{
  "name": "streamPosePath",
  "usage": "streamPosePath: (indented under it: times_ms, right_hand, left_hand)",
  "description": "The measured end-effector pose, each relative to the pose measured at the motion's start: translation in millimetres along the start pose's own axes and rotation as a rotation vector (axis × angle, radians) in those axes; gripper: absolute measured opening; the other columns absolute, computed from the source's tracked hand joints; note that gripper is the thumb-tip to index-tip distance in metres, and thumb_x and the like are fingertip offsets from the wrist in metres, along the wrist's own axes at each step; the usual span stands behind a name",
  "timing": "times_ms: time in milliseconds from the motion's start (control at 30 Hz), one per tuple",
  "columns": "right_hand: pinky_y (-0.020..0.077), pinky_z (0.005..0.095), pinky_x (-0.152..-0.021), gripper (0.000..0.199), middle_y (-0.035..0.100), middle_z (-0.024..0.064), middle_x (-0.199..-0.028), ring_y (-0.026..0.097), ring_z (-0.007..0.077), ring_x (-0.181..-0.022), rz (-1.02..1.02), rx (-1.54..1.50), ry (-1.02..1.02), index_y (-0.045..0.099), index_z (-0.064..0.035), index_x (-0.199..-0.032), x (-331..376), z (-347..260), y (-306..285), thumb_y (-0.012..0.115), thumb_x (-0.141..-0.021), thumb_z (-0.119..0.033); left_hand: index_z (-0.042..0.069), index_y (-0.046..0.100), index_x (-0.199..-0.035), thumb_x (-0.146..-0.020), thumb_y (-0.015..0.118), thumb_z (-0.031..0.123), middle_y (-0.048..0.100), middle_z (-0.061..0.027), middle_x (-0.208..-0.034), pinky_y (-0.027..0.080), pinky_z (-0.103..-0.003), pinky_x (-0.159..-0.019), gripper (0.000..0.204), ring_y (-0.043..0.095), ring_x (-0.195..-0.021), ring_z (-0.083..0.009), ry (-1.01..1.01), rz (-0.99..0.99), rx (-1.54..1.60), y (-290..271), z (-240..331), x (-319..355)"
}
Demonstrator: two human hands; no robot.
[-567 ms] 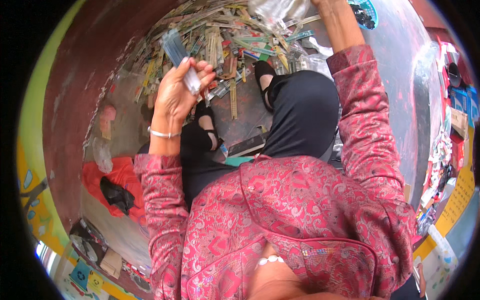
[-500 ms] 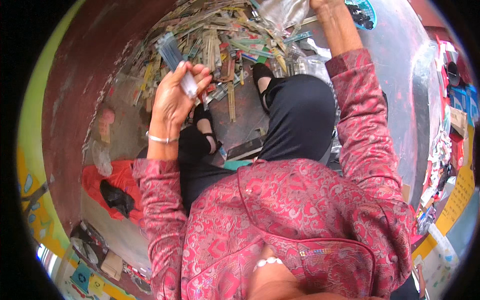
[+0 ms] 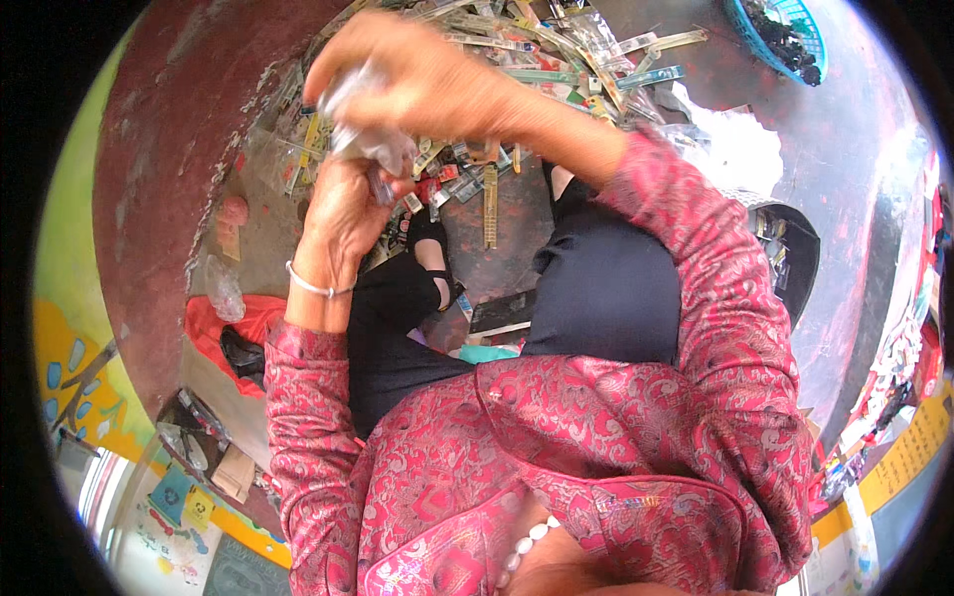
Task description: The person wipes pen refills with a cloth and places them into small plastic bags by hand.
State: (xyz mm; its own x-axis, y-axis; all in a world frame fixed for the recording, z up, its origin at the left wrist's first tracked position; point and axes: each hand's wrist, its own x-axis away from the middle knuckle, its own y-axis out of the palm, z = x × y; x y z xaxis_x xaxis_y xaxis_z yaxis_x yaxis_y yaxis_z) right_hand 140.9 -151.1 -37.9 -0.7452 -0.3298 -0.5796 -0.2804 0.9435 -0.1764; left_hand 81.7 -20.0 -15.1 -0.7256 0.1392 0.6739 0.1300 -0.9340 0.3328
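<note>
My left hand [image 3: 341, 214], with a silvery bangle at its wrist, is closed around the lower end of a bundle of flat strips [image 3: 380, 187]. Most of that bundle is hidden. A crumpled clear plastic bag [image 3: 373, 147] bunches over it, gripped by my right hand [image 3: 427, 84], which reaches across from the right and is slightly blurred. Both hands are close together above a heap of loose, flat plastic strips [image 3: 490, 204] on the floor. Some strips are clear, others yellowish or greenish.
A blue basket [image 3: 817, 40] with black pieces stands at the far right. White plastic sheeting [image 3: 740, 149] lies beside a dark container [image 3: 810, 253] by my right knee. At left are a red bag [image 3: 214, 333] and a dark red wall [image 3: 149, 199]. My feet rest among strips.
My right hand has come from the far right over to my left hand, bringing the clear bag onto the bundle. The left hand has stayed nearly in place, and the view has shifted slightly.
</note>
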Motion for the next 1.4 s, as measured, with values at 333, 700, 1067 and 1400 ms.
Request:
streamPosePath:
  times_ms: [333, 700, 1067, 1400]
  right_hand:
    - [0.0438, 0.0207, -0.055, 0.02, 0.057, 0.0008, -0.071, 0.052, 0.0086, -0.061, 0.625, -0.534, 0.441, 0.056, 0.0, -0.097, -2, 76, -67, 0.055, -0.078, -0.007]
    - [0.0383, 0.0192, -0.05, 0.015, 0.054, -0.0012, -0.066, 0.048, 0.0074, -0.054, 0.758, -0.356, 0.546, 0.06, -0.0023, -0.084, 37, 140, -129, 0.052, -0.071, -0.003]
    - [0.0394, 0.0223, -0.058, 0.017, 0.055, 0.0018, -0.07, 0.05, 0.0106, -0.062, 0.522, -0.063, 0.712, 0.06, -0.0002, -0.082, 73, 184, -122, 0.053, -0.068, -0.007]
    - [0.045, 0.0315, -0.068, 0.021, 0.055, 0.0084, -0.083, 0.053, 0.0195, -0.076, 0.28, 0.208, 0.519, 0.06, -0.002, -0.086, 74, 217, -40, 0.054, -0.066, -0.004]
  left_hand:
    - [0.003, 0.047, -0.093, -0.089, 0.047, 0.018, 0.039, 0.0003, -0.07, 0.034, -0.021, -0.054, 0.016, 0.038, -0.062, -0.0083, -0.125, -0.029, 0.178, -27, -13, -13]
    - [0.001, 0.048, -0.091, -0.092, 0.041, 0.019, 0.03, 0.0049, -0.065, 0.023, -0.018, -0.044, 0.019, 0.025, -0.05, -0.0032, 0.154, 0.001, 0.18, -64, 25, -3]
    - [-0.001, 0.042, -0.09, -0.091, 0.04, 0.011, 0.031, 0.0011, -0.066, 0.029, -0.02, -0.05, 0.012, 0.031, -0.055, -0.0062, 0.191, -0.173, 0.477, -78, 47, 4]
    - [0.001, 0.044, -0.088, -0.092, 0.04, 0.014, 0.03, 0.0018, -0.066, 0.028, -0.021, -0.051, 0.014, 0.031, -0.055, -0.0067, 0.135, -0.195, 0.521, -82, 50, -1]
